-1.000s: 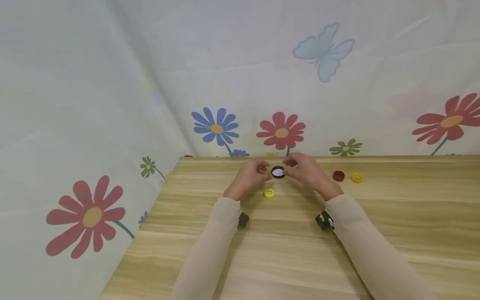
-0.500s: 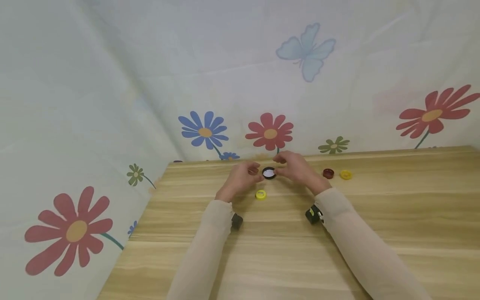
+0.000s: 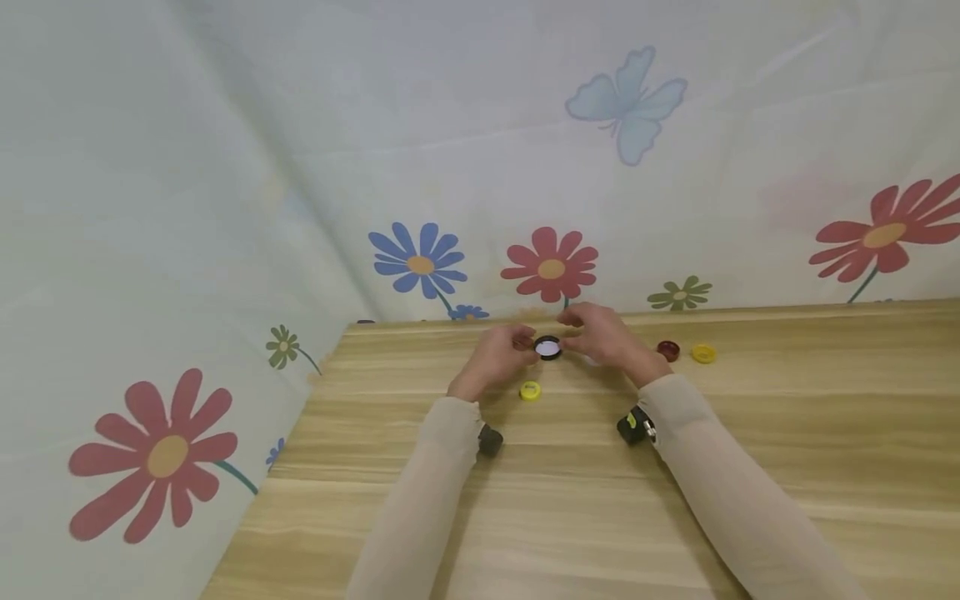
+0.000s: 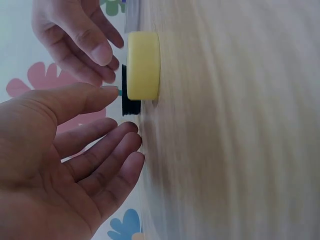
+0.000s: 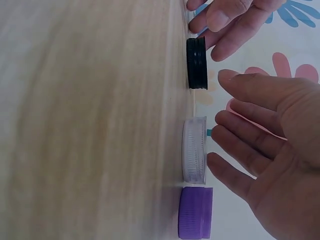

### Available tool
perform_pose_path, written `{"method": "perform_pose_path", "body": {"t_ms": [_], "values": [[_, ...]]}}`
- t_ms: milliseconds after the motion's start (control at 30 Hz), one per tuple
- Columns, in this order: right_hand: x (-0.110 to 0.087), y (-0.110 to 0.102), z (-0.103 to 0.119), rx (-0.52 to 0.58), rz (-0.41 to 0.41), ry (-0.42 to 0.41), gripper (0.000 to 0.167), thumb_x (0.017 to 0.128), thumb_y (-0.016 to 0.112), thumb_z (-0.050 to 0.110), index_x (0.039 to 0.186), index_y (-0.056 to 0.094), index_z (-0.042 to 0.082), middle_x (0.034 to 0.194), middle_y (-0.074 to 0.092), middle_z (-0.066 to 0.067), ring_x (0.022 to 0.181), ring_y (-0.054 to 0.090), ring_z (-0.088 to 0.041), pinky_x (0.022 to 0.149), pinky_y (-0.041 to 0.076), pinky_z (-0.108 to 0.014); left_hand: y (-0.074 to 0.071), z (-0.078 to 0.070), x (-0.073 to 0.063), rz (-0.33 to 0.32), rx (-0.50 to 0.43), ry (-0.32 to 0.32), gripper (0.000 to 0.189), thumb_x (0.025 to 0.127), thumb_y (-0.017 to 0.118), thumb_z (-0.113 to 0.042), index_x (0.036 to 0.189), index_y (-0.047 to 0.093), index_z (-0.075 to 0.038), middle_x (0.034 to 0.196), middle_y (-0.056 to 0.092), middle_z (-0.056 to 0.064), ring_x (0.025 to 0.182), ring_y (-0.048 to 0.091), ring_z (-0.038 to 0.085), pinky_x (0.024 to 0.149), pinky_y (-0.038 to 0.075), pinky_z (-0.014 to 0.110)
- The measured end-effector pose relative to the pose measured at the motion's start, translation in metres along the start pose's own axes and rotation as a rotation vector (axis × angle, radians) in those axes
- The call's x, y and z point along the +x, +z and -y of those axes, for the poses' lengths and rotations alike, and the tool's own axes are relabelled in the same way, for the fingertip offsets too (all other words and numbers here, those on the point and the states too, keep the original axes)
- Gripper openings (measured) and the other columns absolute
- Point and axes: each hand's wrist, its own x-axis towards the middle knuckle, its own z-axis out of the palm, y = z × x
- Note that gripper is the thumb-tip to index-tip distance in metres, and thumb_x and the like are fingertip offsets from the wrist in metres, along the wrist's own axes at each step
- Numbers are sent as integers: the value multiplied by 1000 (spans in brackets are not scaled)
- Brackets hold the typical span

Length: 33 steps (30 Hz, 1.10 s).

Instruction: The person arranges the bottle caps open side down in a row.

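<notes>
Floral-printed sheeting (image 3: 450, 125), creased, hangs behind and to the left, with a pale blue butterfly (image 3: 630, 108) on its upper part. Before it stands the wood-grain surface (image 3: 525, 500), its far edge and far left corner in view. Two beige sleeves extend over it toward the far edge, the left sleeve (image 3: 420, 500) and the right sleeve (image 3: 735, 492).

Left hand (image 3: 492, 357): fingers parted, loosely extended; thumb out toward the black cap. Right hand (image 3: 603, 342): fingers likewise apart and relaxed, held just beside the same cap and above a clear cap. Whether the left fingers touch the black cap cannot be told. Dark devices are worn at the left wrist (image 3: 490, 441) and right wrist (image 3: 632, 426).

Black cap (image 5: 197, 63): flat on the surface, between the hands, near the far edge; pale interior visible. Clear cap (image 5: 195, 151): ribbed, upon the surface below the right fingers. Beside it, the right wrist view records a purple cap (image 5: 195, 213); whether this is the dark red cap (image 3: 668, 351) near the far edge cannot be told. Yellow ring-like cap (image 3: 703, 354): just right of the dark red one. Bright yellow cap (image 3: 530, 391): farther from the far edge than the black cap.
</notes>
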Motion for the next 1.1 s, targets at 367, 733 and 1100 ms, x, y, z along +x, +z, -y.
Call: {"method": "perform_pose_path", "body": {"t_ms": [367,733,1100], "values": [[4,7,-3,-32,81,-9,35,92,82,7,123,70,-5,119,72,-19,113,65,-35,105,51,-51,3,-3,0,-9,13,10,36,96,76,-3,130,70,5,115,76,16,105,71,26,94,57,34],[5,10,-3,-38,82,-49,27,91,82,4,116,74,-2,109,74,-14,102,65,-31,99,53,-49,4,-2,-2,-21,28,39,30,94,76,-2,124,75,1,113,76,14,102,69,25,91,56,34],[-1,4,7,17,57,-27,27,95,80,7,119,73,-2,117,74,-17,114,67,-35,104,52,-52,2,0,-4,-64,-32,74,30,96,73,2,126,76,-2,119,77,11,105,74,23,91,58,30]]}}
